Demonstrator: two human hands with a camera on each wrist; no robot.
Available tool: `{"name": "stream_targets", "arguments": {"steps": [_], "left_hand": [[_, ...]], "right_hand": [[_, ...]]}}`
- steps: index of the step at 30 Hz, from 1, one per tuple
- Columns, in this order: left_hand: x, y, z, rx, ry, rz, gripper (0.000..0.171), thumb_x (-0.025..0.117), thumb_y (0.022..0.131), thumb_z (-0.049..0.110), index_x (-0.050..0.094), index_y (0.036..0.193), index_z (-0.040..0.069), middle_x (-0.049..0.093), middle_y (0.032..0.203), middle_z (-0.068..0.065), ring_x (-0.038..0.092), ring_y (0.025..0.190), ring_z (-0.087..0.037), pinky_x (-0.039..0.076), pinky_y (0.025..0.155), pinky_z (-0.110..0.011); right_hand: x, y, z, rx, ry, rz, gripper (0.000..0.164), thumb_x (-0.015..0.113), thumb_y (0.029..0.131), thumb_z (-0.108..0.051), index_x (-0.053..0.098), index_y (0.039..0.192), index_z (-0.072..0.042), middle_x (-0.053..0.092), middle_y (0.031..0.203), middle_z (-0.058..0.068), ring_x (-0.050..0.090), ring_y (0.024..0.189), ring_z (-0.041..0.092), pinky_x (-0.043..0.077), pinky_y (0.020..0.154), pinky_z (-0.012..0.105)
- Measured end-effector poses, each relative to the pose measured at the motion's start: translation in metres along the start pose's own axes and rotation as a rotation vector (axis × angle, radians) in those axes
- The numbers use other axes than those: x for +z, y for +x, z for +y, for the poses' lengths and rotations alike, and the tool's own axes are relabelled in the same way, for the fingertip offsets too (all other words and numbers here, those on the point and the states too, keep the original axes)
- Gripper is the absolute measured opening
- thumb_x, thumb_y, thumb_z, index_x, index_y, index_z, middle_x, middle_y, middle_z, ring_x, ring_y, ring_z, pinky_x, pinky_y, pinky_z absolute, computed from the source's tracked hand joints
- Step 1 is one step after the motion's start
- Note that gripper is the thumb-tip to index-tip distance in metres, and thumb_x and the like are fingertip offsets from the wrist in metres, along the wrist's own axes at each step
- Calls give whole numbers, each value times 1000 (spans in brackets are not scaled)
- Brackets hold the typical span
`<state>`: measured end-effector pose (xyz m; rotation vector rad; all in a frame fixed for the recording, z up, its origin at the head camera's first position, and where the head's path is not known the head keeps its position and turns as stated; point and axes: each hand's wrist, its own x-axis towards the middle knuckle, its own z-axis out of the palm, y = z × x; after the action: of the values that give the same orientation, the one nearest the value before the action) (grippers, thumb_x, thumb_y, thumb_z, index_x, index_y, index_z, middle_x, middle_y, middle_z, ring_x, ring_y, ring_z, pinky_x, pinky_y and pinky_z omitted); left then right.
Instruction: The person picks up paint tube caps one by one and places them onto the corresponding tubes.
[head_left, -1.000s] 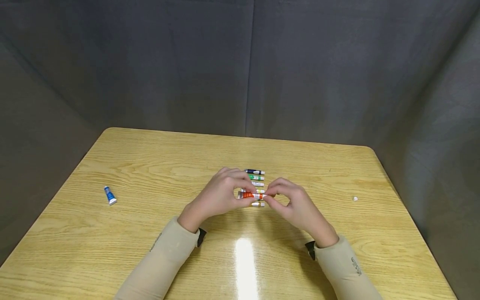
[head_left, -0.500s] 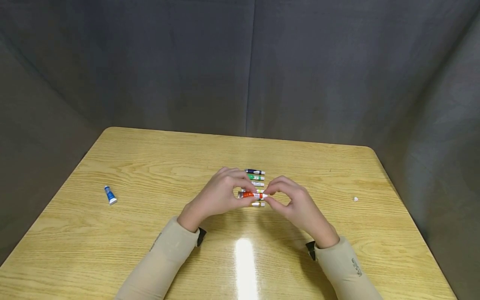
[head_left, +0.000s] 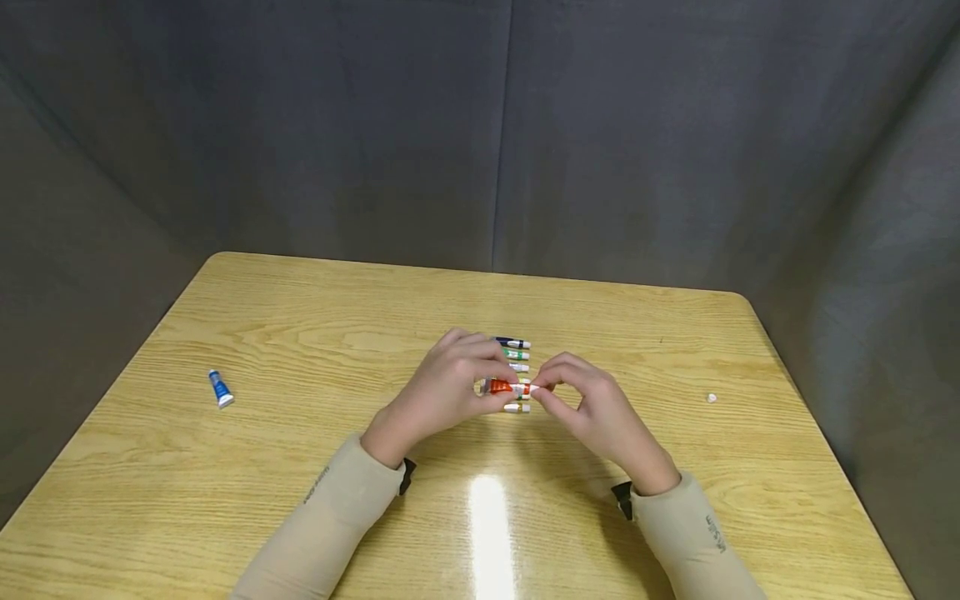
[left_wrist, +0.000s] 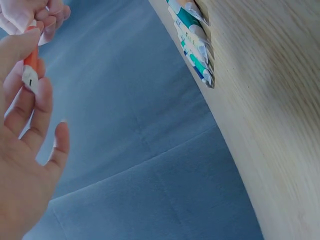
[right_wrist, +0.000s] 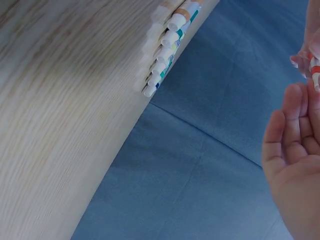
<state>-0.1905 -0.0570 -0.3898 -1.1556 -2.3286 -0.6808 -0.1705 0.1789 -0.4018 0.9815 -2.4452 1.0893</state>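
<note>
Thumb and fingers of my left hand [head_left: 450, 383] hold a red-orange paint tube [head_left: 501, 387] level above the table; its flat crimped end points left. My right hand [head_left: 596, 408] pinches the white cap end of that tube between thumb and forefinger. In the left wrist view the tube [left_wrist: 31, 60] shows between the left fingers, raised off the table. The right wrist view catches only the tube's end [right_wrist: 315, 72] at its edge. Beneath the hands lie several paint tubes in a row, among them a dark blue one [head_left: 514, 342], a green one [head_left: 516, 355] and a yellow-brown one [head_left: 517, 408].
A blue paint tube [head_left: 221, 389] lies apart at the left of the wooden table [head_left: 337, 517]. One small white piece, perhaps a cap [head_left: 712, 397], rests at the right. Dark grey curtains [head_left: 375, 142] surround the far side and both flanks.
The right fingertips have loosened at the white cap, showing more of it, then closed on it again. My left hand and the tube have shifted slightly right.
</note>
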Motion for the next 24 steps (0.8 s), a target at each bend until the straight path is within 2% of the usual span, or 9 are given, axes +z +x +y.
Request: {"name": "stream_targets", "arguments": {"steps": [7,11,14,19,24], "left_hand": [[1,0,5,89,147,22,12,87,84,25,82,93,18,74,95,9,67,95,-11,48,96,-34],[3,-1,7,101,185,11,13,86,85,27,82,95,19,75,97,9,67,96,-11,48,98,-35],[6,-2,9,66,165,-18,14,85,86,29,82,96,20,76,99,9,67,99,-11,48,95,-34],[9,-3,13,-39,97,-80,16,86,84,31,82,97,22,76,101,9,66,99,-12,45,85,-30],[10,-2,15,-80,54,-93,14,86,85,30,82,96,23,76,99,10,66,97,-11,44,80,-28]], "right_hand": [[-2,-3,-3,59,9,-7,4,72,97,-11,75,95,-9,71,99,-3,63,89,6,56,81,27],[-2,-6,-2,70,14,-6,3,73,96,-9,75,94,-10,71,97,-3,63,88,5,56,80,25],[-2,-8,-1,76,7,-12,4,73,96,-9,75,93,-9,71,96,-3,62,87,5,55,78,24],[-3,-11,1,63,-29,-20,4,73,96,-10,75,92,-9,70,95,-4,62,85,5,56,77,27],[-5,-12,2,40,-52,-8,5,75,94,-9,74,92,-13,71,95,-5,64,86,5,57,77,25]]}}
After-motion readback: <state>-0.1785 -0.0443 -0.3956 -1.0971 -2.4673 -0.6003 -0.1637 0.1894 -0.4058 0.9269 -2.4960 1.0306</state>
